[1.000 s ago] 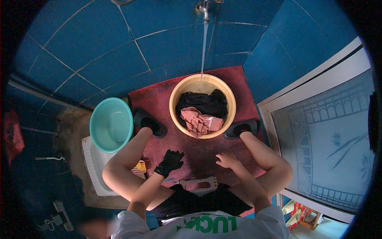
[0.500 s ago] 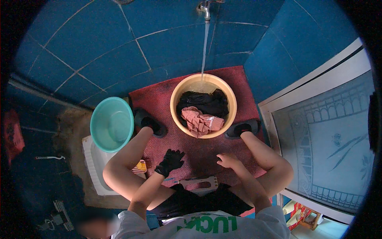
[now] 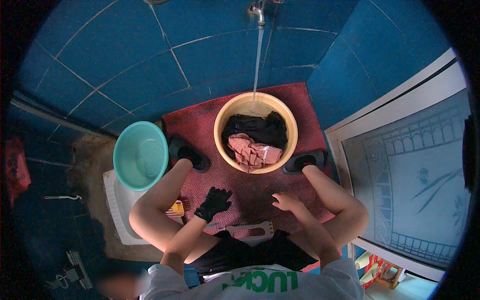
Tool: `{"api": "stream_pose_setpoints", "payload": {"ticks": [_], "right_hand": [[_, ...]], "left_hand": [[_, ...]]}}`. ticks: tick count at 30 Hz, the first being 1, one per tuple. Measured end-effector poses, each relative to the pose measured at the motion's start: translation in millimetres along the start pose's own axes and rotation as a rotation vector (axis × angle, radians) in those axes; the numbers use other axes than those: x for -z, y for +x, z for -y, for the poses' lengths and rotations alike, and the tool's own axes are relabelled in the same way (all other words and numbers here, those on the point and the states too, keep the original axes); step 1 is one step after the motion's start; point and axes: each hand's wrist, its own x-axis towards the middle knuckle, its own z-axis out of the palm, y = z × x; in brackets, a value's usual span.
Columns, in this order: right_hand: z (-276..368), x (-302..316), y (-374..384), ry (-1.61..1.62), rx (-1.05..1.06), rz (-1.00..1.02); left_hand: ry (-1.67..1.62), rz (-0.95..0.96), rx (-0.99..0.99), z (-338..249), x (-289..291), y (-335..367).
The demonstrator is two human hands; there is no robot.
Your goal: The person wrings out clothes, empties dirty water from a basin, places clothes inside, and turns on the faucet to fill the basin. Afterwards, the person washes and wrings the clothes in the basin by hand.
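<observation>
Pink cloth [image 3: 252, 152] at yellow basin's [image 3: 218, 133] near rim, black cloth [image 3: 257, 129] behind it. Basin toward red mat's [image 3: 200, 130] far right corner, water [image 3: 258, 60] pouring in. Left hand [image 3: 214, 202], black-gloved: fingers slightly spread. Right [image 3: 286, 201], bare: loosely curled, can't tell if pinched.

A tub [image 3: 218, 131] sat on the mat [image 3: 200, 125], under the tap [image 3: 258, 14], with clothes [image 3: 255, 131] in it. A second tub [image 3: 122, 157] stood to its left, by the squat toilet [image 3: 117, 205], with a slipper [image 3: 176, 146] between the tubs. The door [image 3: 410, 175] was on the right.
</observation>
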Motion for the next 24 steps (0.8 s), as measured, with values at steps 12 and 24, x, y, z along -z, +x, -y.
{"api": "stream_pose_setpoints", "payload": {"ticks": [12,24], "right_hand": [[0.7,0.3,0.9,0.010,0.001,0.027],[-2.6,-6.3,4.0,-0.010,0.004,0.039]], "left_hand": [[0.024,-0.043,-0.031,3.6,-10.1,-1.5],[0.006,0.042,-0.009,4.0,-8.5,0.1]]}}
